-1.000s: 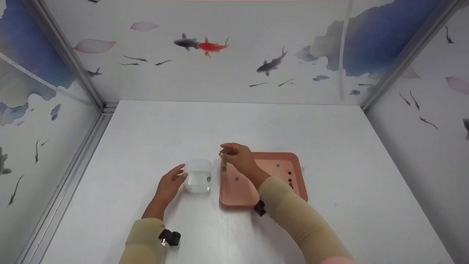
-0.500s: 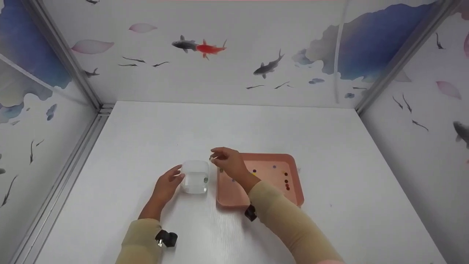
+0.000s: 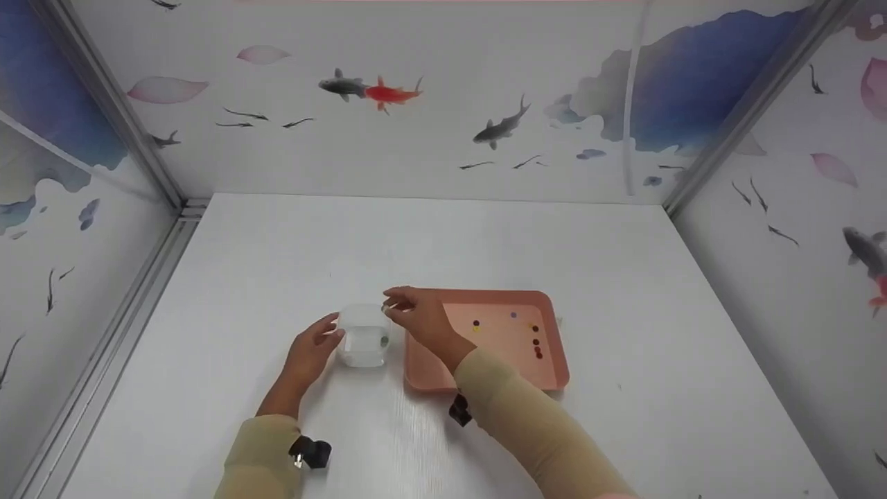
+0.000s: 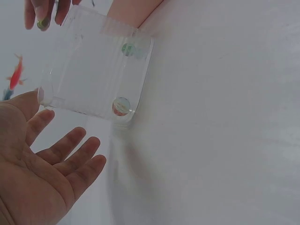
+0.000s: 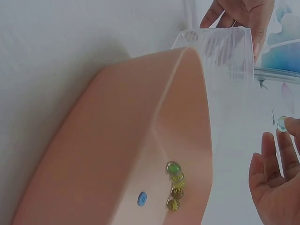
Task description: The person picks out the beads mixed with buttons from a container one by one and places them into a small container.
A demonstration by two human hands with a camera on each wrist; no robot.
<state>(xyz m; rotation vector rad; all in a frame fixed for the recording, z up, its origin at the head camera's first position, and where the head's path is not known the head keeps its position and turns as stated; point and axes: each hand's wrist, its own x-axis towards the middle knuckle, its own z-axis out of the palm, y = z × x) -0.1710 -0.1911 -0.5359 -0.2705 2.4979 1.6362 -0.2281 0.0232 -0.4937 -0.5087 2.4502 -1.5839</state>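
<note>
Soft, greyish light spreads fairly evenly around me, leaving a broad pale sheen on the near worktop [image 3: 416,443]. Shadows are faint and smudgy by the clear box [image 4: 84,70] and the tray [image 5: 103,122]. Both wrist views look hazy, washed-out; the head view blurs small dark pieces [image 3: 536,342] into dots.

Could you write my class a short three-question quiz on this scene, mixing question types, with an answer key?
1. Multiple choice: what does the right hand pinch?
A) a pencil
B) a glass marble
C) a spoon

2. True or false: the clear container stands inside the pink tray.

3. Short answer: in the right wrist view, what colour is the button lying in the pink tray?

Key:
1. B
2. False; the clear container stands beside the pink tray.
3. Blue
</note>
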